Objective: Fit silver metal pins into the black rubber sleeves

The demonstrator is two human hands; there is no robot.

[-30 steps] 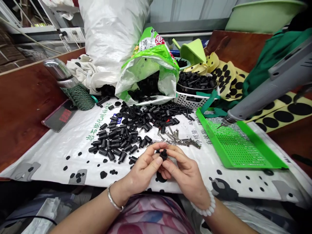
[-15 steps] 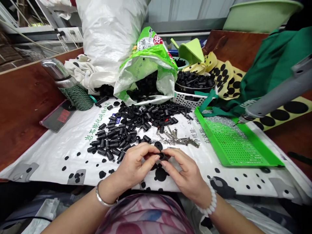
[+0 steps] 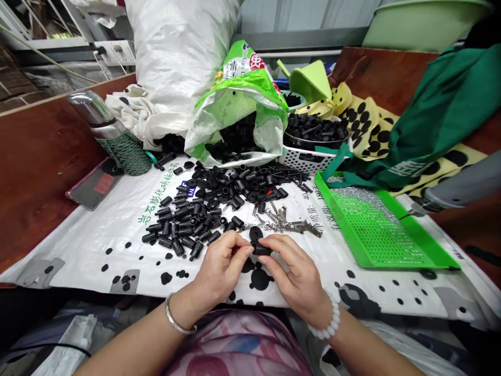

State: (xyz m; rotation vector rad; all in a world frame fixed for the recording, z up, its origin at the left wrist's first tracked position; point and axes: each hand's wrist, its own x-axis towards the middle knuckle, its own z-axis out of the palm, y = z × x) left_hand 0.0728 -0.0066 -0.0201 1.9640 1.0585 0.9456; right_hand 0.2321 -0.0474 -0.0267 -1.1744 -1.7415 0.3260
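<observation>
A small black plastic part (image 3: 261, 250) with a round black disc (image 3: 255, 233) at its upper end is held between my hands, over the near middle of the table. My right hand (image 3: 293, 266) pinches the part between thumb and fingers from the right. From the left, my left hand (image 3: 223, 263) has its thumb and forefinger closed at the part's left end; its fingertips hide that spot. Just beyond lie a heap of black plastic cylinders and discs (image 3: 195, 219) and a scatter of thin metal strips (image 3: 287, 222).
A green tray (image 3: 364, 250) of small metal pieces lies right, with a grey power screwdriver (image 3: 454, 185) hanging over it. Behind stand an open green-and-white bag (image 3: 238, 104) and a white basket (image 3: 301, 159). A flask (image 3: 125, 151) and phone (image 3: 94, 183) are at left.
The part between my fingers has turned, showing more of its long side, and my right fingers have shifted on it. The screwdriver has swung right and lower.
</observation>
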